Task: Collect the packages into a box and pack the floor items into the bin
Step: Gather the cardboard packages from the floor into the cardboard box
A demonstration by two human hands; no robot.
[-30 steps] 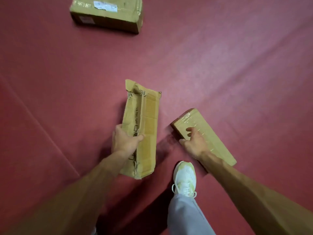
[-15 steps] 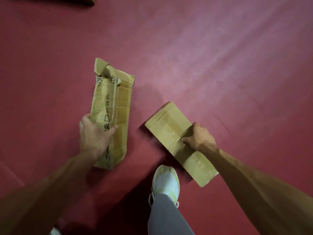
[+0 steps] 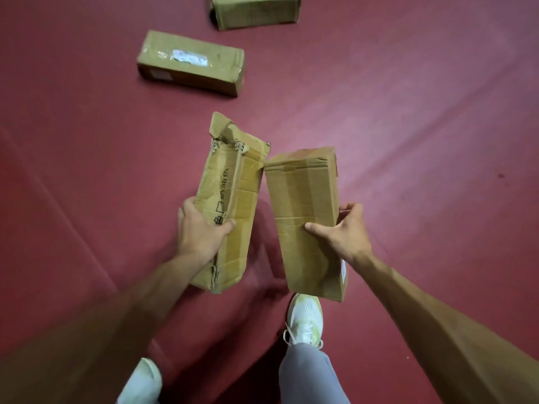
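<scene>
Two cardboard packages are held up off the red floor, one in each hand, side by side and leaning toward each other so that their far upper corners nearly meet; whether they actually touch there cannot be told. The torn package is in the left hand, which is wrapped around its left long edge about midway along, thumb lying across the printed top face and fingers hidden beneath. Its far end is ripped open, a ragged flap standing up, and a split seam runs the length of its face. The plain package is in the right hand, which is clasped around its right long edge, thumb pressed flat on the top face and fingertips curled over the side. This one is intact, creased, with a small white label on its right side near the wrist.

Beyond the left hand, well apart from it, a taped package with a white label lies flat on the floor. Farther still, at the top edge of the view, part of another cardboard box shows.

Below the hands, a white sneaker with a grey trouser leg stands just under the plain package's near end, and a second white shoe sits beneath the left forearm.
</scene>
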